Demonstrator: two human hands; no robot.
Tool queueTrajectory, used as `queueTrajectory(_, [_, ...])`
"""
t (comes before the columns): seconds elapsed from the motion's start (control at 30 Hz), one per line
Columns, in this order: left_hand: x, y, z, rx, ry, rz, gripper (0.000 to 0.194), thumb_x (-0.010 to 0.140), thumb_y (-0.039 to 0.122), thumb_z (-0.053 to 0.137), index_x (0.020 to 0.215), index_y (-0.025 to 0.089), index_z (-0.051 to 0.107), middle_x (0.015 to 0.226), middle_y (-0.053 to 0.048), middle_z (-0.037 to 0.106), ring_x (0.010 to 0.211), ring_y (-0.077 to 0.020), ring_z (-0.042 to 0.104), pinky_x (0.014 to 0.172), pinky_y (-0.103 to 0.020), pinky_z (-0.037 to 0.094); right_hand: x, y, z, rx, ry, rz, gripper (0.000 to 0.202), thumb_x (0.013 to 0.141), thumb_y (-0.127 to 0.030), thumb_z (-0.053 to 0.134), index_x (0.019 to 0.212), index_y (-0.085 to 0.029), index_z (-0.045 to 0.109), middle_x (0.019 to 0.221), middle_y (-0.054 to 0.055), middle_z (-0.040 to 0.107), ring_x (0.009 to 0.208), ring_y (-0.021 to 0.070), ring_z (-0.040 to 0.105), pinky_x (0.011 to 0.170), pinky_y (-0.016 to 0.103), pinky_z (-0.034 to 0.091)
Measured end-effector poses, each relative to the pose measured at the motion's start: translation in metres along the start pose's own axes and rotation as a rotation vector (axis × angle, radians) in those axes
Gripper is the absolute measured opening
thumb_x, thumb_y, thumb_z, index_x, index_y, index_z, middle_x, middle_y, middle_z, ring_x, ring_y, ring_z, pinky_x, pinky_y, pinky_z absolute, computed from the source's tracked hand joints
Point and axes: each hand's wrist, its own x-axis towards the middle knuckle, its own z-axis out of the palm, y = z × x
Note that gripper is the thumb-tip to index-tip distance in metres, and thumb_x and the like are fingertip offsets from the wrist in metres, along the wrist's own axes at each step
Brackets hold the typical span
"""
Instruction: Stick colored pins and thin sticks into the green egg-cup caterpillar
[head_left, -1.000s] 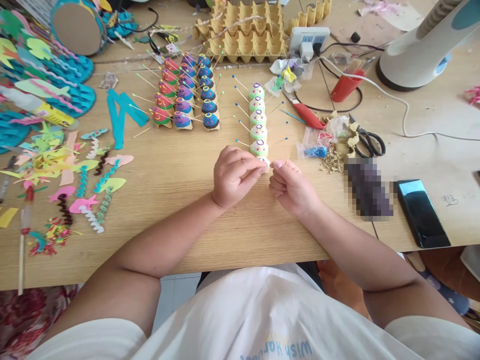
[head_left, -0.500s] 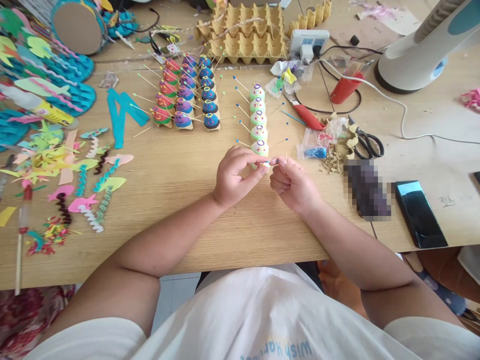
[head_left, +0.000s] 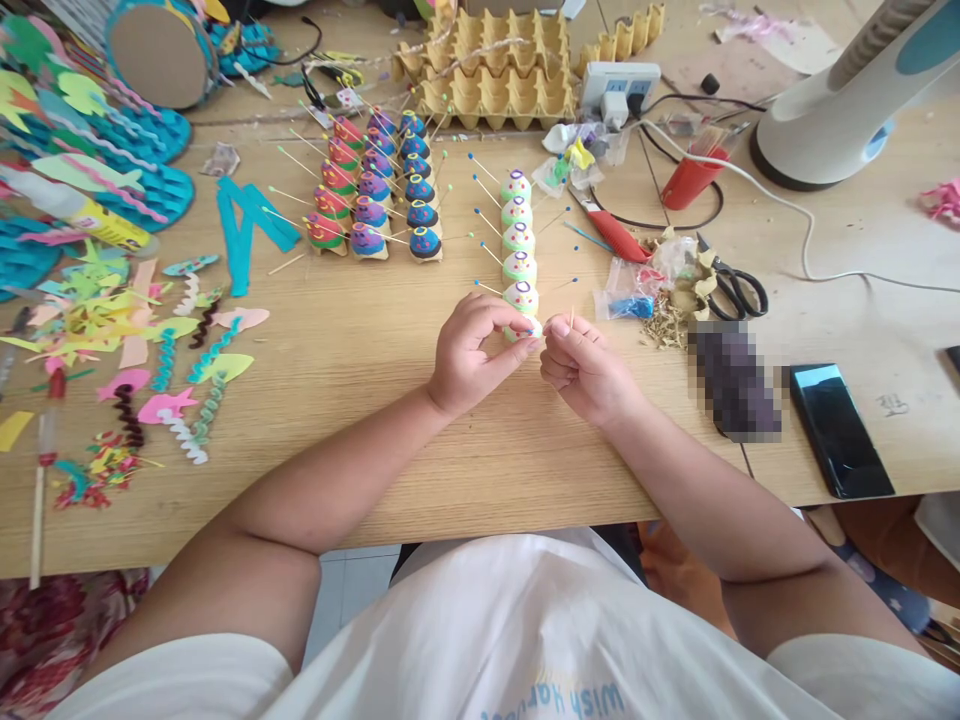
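Observation:
A white and light green egg-carton strip point(head_left: 519, 266), with purple rings and coloured dots on its bumps, runs away from me in the middle of the table. Thin sticks with blue tips stand out on both its sides. My left hand point(head_left: 474, 352) has thumb and forefinger around the nearest bump, which they partly cover. A small blue spot shows beside those fingertips. Just to the right, my right hand point(head_left: 581, 365) is closed, pinching a thin wooden toothpick point(head_left: 572, 318) that pokes up above the fingers. Its other end is hidden.
Painted egg-carton strips point(head_left: 371, 185) with sticks stand at the back left. Paper fish and scraps point(head_left: 165, 408) lie left. To the right are a red-handled tool point(head_left: 619, 232), black scissors point(head_left: 739, 285), a red cup point(head_left: 691, 180) and a phone point(head_left: 840, 430). Egg trays point(head_left: 495, 70) sit behind.
My right fingertips have drawn slightly back from the left ones, and more of the nearest bump shows between the hands. The left hand has hardly moved.

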Motion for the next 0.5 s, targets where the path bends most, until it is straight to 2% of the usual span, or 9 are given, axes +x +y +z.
queueTrajectory(0.23, [0.0019, 0.0036, -0.0016, -0.003, 0.005, 0.015, 0.029, 0.098, 0.051, 0.068, 0.087, 0.024, 0.068, 0.085, -0.002, 0.075, 0.083, -0.017, 0.065, 0.083, -0.037, 0.053, -0.0008, -0.0003, 0.003, -0.034, 0.009, -0.03, 0.042, 0.078, -0.055, 0.086, 0.084, -0.02, 0.064, 0.054, -0.013, 0.023, 0.049, 0.0051, 0.016, 0.05, 0.024, 0.011])
queueTrajectory(0.4, [0.0033, 0.0053, -0.0027, -0.025, 0.027, 0.063, 0.022, 0.102, 0.04, 0.065, 0.089, 0.023, 0.07, 0.085, -0.002, 0.076, 0.082, -0.0156, 0.066, 0.083, -0.035, 0.053, -0.0014, -0.0015, 0.0036, -0.022, 0.007, -0.021, 0.046, 0.074, -0.053, 0.089, 0.078, -0.021, 0.056, 0.054, -0.013, 0.026, 0.049, 0.0045, 0.016, 0.05, 0.024, 0.011])
queueTrajectory(0.5, [0.0033, 0.0056, -0.0032, -0.041, 0.023, 0.061, 0.023, 0.104, 0.039, 0.062, 0.091, 0.023, 0.07, 0.087, -0.002, 0.077, 0.084, -0.0157, 0.067, 0.083, -0.034, 0.053, -0.0013, -0.0015, 0.0029, -0.024, 0.006, -0.011, 0.051, 0.074, -0.055, 0.089, 0.076, -0.022, 0.05, 0.056, -0.013, 0.025, 0.049, 0.0045, 0.016, 0.05, 0.024, 0.011])
